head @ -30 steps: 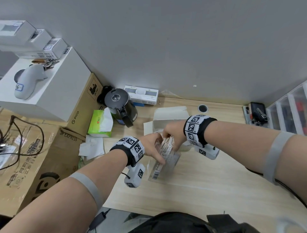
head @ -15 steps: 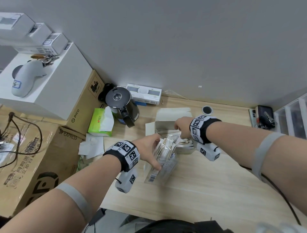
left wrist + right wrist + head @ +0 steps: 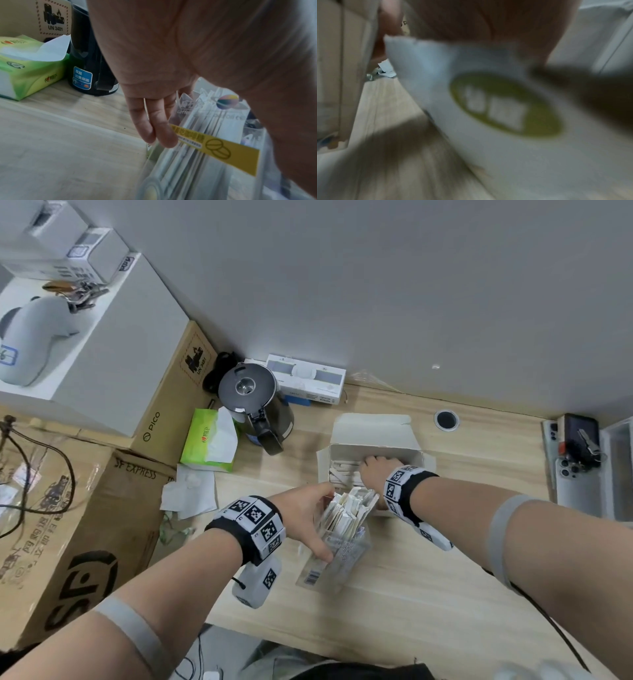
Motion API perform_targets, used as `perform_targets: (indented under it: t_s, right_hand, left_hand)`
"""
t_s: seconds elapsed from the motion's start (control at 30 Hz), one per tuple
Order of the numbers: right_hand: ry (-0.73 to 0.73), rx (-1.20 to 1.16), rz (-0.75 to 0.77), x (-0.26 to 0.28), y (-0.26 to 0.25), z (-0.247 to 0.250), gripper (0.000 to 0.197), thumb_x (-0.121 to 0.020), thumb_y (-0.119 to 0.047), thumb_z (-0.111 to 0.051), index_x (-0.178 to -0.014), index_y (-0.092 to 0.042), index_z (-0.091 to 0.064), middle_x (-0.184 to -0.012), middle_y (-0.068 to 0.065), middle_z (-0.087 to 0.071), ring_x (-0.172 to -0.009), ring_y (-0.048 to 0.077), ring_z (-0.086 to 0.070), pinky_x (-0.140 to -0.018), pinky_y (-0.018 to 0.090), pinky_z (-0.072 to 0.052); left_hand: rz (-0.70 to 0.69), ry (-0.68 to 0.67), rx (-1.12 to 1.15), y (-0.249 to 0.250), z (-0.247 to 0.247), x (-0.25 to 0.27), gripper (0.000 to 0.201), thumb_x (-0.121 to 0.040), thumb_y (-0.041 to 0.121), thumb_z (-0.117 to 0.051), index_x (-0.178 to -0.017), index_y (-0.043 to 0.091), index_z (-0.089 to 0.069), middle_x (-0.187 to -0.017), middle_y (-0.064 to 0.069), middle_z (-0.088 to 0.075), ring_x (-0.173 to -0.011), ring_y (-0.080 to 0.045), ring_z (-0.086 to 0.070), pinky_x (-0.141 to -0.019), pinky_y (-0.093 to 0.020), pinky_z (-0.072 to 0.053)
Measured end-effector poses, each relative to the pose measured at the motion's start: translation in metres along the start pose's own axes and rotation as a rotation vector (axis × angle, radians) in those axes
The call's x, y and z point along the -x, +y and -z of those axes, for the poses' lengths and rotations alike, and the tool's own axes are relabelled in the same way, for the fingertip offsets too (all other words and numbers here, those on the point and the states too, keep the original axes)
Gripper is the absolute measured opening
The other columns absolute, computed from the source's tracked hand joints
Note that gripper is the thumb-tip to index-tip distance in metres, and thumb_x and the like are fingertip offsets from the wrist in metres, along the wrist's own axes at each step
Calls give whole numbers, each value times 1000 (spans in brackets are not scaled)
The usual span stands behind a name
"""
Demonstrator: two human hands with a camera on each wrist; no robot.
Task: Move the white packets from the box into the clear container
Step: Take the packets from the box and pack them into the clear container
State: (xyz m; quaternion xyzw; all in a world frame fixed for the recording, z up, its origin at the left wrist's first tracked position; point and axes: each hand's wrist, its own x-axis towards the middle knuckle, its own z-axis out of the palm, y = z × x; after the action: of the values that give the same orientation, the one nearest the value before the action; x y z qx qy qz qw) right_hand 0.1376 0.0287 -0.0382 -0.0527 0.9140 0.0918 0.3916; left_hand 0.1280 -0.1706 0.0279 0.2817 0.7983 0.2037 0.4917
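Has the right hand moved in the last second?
Yes. The right hand went from over the clear container away from the person, into the white box behind it.

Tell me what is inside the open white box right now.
The white box holds a row of white packets at its left end. The right hand reaches inside and covers the rest, so what lies under it, and whether it holds a packet, cannot be seen.

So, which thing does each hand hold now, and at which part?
The left hand grips the clear container by its side wall. The right hand is inside the box; its hold cannot be told.
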Motion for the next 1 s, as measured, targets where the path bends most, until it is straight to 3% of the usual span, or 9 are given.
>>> perform_targets:
  t_s: [0.1, 0.2, 0.33, 0.47, 0.6, 0.87, 1.0]
  right_hand:
    - [5, -35, -23, -5, -1, -3, 42, -97, -14, -48, -138, -8, -47, -141, 15, -44, -128, 33, -45, -100, 48, -44]
    - [16, -77, -26, -10, -3, -5, 41, -101, -8, -30, -138, -5, -46, -142, 17, -42, -130, 34, -43, -99, 49, -43]
    - [12, -68, -26, -15, -4, -5, 41, -100, -5, -34, -139, -1, -44, -141, 19, -42, -129, 37, -42, -99, 53, -44]
    - [3, -56, 2, -12, -4, -1, 41, -99, 0, -32, -140, 3, -37, -136, 23, -48, -123, 40, -51, -91, 52, -46]
    - [15, -74, 12, -9, -3, 0, 38, -98, 3, -32, -134, 3, -42, -130, 19, -58, -116, 34, -59, -81, 45, -47]
    - [17, -62, 14, -10, 3, 3, 36, -97, 0, -38, -126, -6, -58, -128, 12, -61, -113, 31, -61, -84, 43, -51]
    - [-4, -82, 21, -11, 3, 1, 39, -100, -4, -34, -138, -2, -42, -133, 17, -56, -118, 34, -57, -88, 45, -48]
  left_hand:
    - [4, -26, 11, 1, 3, -3, 86, -56, 34, -100, -124, 26, -47, -107, 18, -56, -85, 2, -55, -63, -7, -40]
    - [8, -41, 42, 0, 5, -6, 80, -57, 25, -100, -119, 21, -50, -102, 19, -58, -87, 3, -58, -65, -6, -42]
    - [4, -68, 102, -2, 6, -9, 76, -60, 19, -99, -116, 26, -48, -98, 22, -58, -80, 21, -56, -65, -1, -42]
    - [-7, -67, 102, -1, 6, -10, 79, -58, 24, -100, -118, 28, -48, -103, 21, -60, -88, 10, -59, -69, -3, -42]
    - [-10, -38, 77, 0, 5, -9, 83, -55, 31, -100, -122, 23, -50, -110, 14, -62, -98, -7, -61, -78, -19, -49]
    - [-7, -31, 64, 0, 2, -8, 95, -51, 40, -99, -130, 23, -49, -120, 10, -63, -108, -12, -62, -94, -32, -54]
    - [-6, -20, 58, 0, 0, -9, 95, -51, 39, -99, -129, 23, -48, -118, 10, -63, -107, -12, -62, -93, -32, -54]
